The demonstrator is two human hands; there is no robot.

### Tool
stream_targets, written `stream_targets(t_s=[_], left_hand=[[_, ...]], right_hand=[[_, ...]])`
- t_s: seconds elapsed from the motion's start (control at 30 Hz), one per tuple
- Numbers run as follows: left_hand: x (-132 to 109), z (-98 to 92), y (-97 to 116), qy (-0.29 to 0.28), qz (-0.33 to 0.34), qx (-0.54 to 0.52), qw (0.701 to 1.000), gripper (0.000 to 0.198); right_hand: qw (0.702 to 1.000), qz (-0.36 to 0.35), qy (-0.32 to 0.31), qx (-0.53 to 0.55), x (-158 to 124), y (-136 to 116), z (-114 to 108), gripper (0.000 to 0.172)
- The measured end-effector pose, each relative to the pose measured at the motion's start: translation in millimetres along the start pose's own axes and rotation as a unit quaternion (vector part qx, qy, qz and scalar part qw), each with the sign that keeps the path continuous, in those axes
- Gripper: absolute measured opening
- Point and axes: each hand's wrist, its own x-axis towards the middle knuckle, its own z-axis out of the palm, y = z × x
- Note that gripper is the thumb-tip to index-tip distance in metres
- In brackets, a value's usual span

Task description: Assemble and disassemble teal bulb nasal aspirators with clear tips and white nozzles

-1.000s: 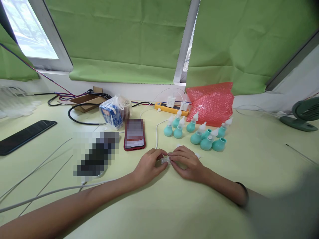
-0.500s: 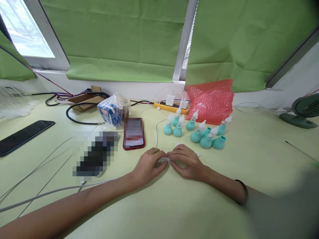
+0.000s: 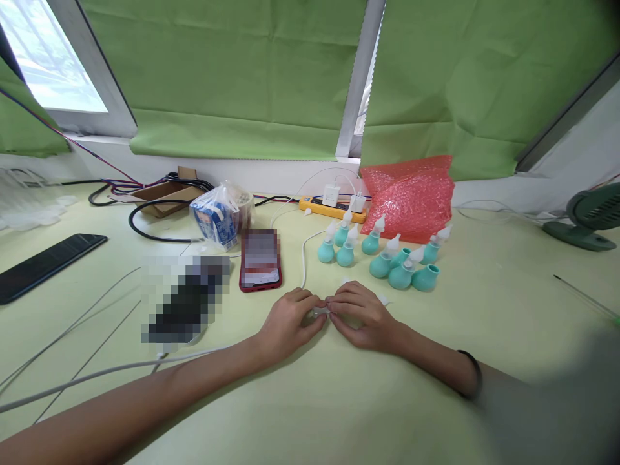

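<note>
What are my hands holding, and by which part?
A small clear plastic piece, pinched by the fingertips at its two ends: left hand on one end, right hand on the other.

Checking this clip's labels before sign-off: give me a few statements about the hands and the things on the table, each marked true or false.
1. The left hand and the right hand both pinch one small clear plastic piece. True.
2. The red-cased smartphone lies right of the teal rubber bulbs with white nozzles. False: it lies left of them.
3. The bulbs stand in front of the pink bubble-wrap bag. True.
4. The right hand rests on the dark green desk fan. False: the fan stands apart at the right edge, untouched.
5. The yellow power strip lies under the left hand. False: it lies far back, near the window wall.
</note>
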Motion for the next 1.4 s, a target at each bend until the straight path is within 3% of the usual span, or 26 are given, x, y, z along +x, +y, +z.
stream_targets(t_s=[0.13, 0.37, 0.67, 0.83, 1.1, 1.4], left_hand=[[-0.4, -0.5, 1.1, -0.003, 0.008, 0.006, 1.0, 0.019], [-1.0, 0.8, -1.1, 0.014, 0.044, 0.032, 0.998, 0.016], [0.7, 5.1, -5.4, 0.022, 0.123, 0.126, 0.984, 0.018], [-0.9, 5.8, -5.6, 0.026, 0.065, 0.082, 0.994, 0.012], [-1.7, 4.6, -5.2, -0.004, 0.005, 0.022, 1.0, 0.009], [-2.1, 3.6, -4.4, -0.008, 0.017, 0.012, 1.0, 0.008]], right_hand=[[0.999, -0.013, -0.039, -0.027, -0.3, -0.8, -0.6, 0.015], [0.998, 0.045, 0.039, 0.023, -2.7, 0.8, 2.8, 0.022], [1.0, 0.006, 0.004, -0.013, -0.8, -0.6, 0.4, 0.02], [0.999, 0.03, 0.022, -0.018, -1.5, -1.7, 0.4, 0.024], [1.0, 0.01, -0.002, 0.02, -1.4, 0.5, 1.2, 0.024], [0.994, 0.056, 0.001, 0.09, -1.9, -0.5, 3.5, 0.029]])
